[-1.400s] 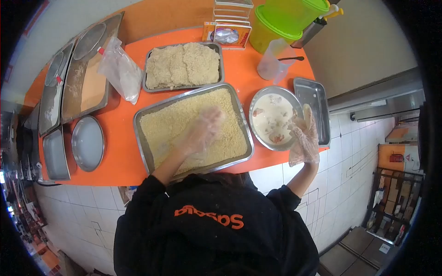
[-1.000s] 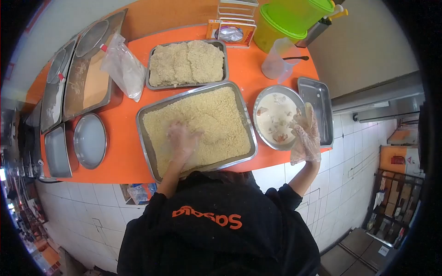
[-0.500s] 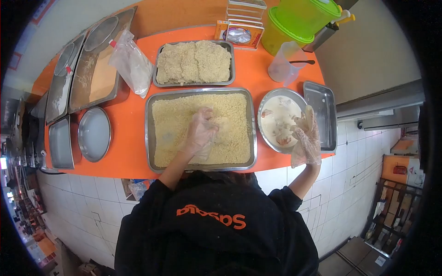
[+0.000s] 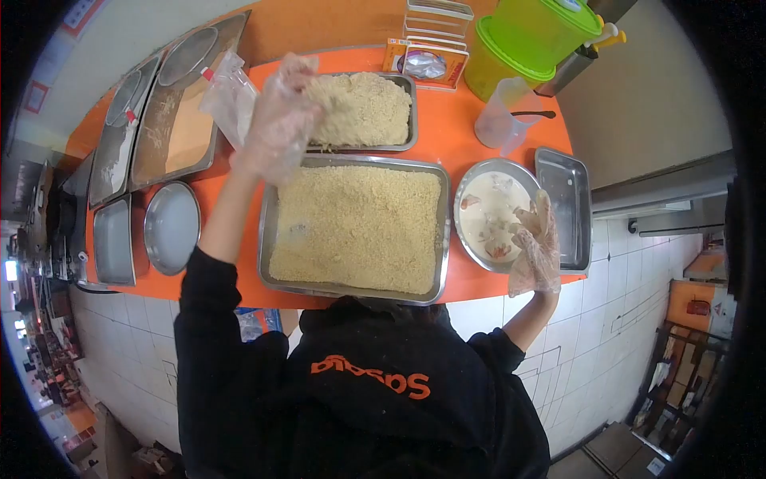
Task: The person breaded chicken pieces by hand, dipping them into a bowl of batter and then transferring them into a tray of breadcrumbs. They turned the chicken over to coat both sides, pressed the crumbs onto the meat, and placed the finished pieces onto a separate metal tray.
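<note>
My left hand [image 4: 283, 116], in a clear plastic glove, is over the left end of a small metal tray [image 4: 412, 120]. Its fingers grip a crumb-coated piece [image 4: 335, 116], partly hidden and blurred by motion. More coated pieces [image 4: 379, 104] lie in that tray. Below it is a large metal tray [image 4: 441, 239] of pale crumbs [image 4: 359, 223]. My right hand [image 4: 536, 247], in a glove smeared with white batter, has its fingers apart at the right rim of a round bowl [image 4: 463, 243]. Pinkish pieces [image 4: 496, 249] sit in the white liquid there.
An empty metal tray [image 4: 565, 199] stands right of the bowl, with a plastic jug [image 4: 499, 120] behind. Green tubs [image 4: 519, 56] and a wire rack [image 4: 435, 44] are at the back. Trays with sieves [image 4: 187, 56], a plastic bag [image 4: 230, 96] and a round pan [image 4: 172, 227] are left.
My left hand has moved from the large crumb tray up and left to the small tray, carrying a coated piece. My right hand has stayed beside the bowl.
</note>
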Demonstrator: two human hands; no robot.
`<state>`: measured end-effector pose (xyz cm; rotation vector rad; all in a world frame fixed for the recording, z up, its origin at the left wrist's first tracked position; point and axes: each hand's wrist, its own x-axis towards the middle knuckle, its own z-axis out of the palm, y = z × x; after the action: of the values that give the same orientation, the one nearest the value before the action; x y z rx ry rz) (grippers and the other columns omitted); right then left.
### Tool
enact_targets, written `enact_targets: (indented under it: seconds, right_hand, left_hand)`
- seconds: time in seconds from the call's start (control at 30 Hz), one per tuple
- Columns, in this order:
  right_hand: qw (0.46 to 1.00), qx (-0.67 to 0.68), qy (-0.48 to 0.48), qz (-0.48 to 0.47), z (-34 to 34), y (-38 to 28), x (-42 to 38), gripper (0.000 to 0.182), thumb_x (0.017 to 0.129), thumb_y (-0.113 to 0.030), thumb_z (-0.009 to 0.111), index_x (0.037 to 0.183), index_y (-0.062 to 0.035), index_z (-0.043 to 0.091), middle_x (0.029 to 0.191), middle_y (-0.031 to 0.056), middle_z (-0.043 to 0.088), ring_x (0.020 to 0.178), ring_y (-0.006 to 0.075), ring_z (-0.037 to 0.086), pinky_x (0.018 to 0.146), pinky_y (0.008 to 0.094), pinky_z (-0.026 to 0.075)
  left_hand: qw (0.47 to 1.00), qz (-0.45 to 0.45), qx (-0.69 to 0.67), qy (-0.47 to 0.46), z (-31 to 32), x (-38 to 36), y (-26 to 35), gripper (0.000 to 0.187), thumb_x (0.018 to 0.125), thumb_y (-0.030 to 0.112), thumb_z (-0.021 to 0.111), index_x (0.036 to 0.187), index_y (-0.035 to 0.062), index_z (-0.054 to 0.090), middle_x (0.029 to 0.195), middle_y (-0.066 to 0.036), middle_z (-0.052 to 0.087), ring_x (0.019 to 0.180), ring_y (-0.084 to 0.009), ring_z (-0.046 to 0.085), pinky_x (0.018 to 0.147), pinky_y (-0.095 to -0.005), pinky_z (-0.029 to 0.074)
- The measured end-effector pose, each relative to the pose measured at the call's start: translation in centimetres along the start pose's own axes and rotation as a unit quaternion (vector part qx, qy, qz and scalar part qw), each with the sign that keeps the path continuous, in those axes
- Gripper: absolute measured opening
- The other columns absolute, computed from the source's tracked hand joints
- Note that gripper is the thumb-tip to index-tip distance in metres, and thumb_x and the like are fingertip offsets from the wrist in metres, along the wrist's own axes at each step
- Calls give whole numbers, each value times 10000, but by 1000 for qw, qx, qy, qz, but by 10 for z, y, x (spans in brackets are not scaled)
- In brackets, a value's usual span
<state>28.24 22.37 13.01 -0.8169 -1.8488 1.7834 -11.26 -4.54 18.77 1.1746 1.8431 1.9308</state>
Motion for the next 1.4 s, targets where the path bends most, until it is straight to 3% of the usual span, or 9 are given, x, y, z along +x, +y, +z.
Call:
enact_targets:
  seconds: [0.17, 0.37, 0.6, 0.73, 0.83, 0.9, 0.97, 1.07, 1.4]
  right_hand:
    - [1000, 8, 5, -10, -4, 5, 0, 818, 874, -27, 691, 1572, -57, 264, 1588, 114, 338, 1377, 272, 434, 1111, 402, 430]
    - [1000, -9, 5, -27, -7, 8, -1, 798, 900, -58, 692, 1580, -113, 277, 1547, 134, 387, 1333, 276, 493, 1031, 377, 489]
    - [1000, 6, 19, -6, -6, 0, -4, 790, 869, -9, 701, 1553, -55, 308, 1538, 124, 403, 1361, 254, 459, 1122, 392, 416]
    - [1000, 8, 23, 4, -6, -1, -5, 788, 874, -11, 697, 1555, -55, 303, 1550, 124, 386, 1376, 256, 439, 1133, 396, 402]
    - [1000, 9, 21, 11, -1, -2, -2, 806, 873, -12, 698, 1562, -48, 281, 1574, 127, 352, 1382, 259, 431, 1136, 401, 397]
    - [1000, 1, 15, 10, 0, 0, 0, 822, 871, -13, 700, 1566, -40, 263, 1590, 129, 327, 1385, 263, 428, 1137, 404, 395]
    - [1000, -11, 9, 9, -1, 3, 3, 837, 868, -13, 703, 1569, -30, 245, 1604, 131, 304, 1389, 267, 424, 1137, 409, 394]
    - [1000, 10, 9, 3, 0, -1, -1, 830, 879, -40, 701, 1569, -19, 239, 1614, 138, 284, 1389, 279, 424, 1134, 415, 391]
    - [920, -365, 144, -5, -9, -26, 0, 438, 916, -225, 633, 1308, -29, 607, 1267, 158, 656, 1144, 285, 634, 991, 373, 485]
  left_hand:
    - [913, 94, 398, -6, -53, 75, -14, 588, 755, 96, 743, 1274, -16, 490, 1203, -155, 649, 1156, -239, 639, 968, -341, 502]
    - [952, 37, 282, 109, -73, 119, -66, 508, 755, 55, 709, 1220, -5, 513, 1196, -165, 659, 1133, -247, 655, 966, -341, 508]
    - [961, -81, 264, -30, -54, 60, -101, 431, 768, -23, 628, 1196, -39, 589, 1110, -160, 659, 1105, -240, 625, 998, -342, 477]
    - [919, 89, 380, -52, -54, 42, -81, 424, 797, 40, 625, 1216, -20, 649, 1002, -121, 699, 920, -233, 666, 1059, -357, 434]
    - [985, 44, 165, 31, -58, 64, -90, 357, 868, 89, 571, 1199, -15, 653, 1011, -114, 712, 959, -260, 677, 1049, -421, 438]
    - [970, 72, 221, 68, -54, 83, -100, 302, 916, 129, 521, 1153, 5, 662, 1029, -113, 713, 980, -281, 678, 1028, -468, 442]
    - [769, 242, 590, 42, -45, 99, -104, 282, 960, 174, 468, 1107, 40, 668, 1059, -115, 705, 981, -302, 669, 989, -506, 450]
    - [785, -73, 591, -171, -31, 99, -146, 290, 980, 232, 424, 1058, 88, 662, 1131, -114, 678, 1050, -297, 648, 978, -538, 437]
    - [822, 51, 565, -53, -34, 78, -180, 482, 1047, 297, 321, 1450, 105, 503, 1511, -145, 474, 1435, -309, 383, 1214, -486, 153]
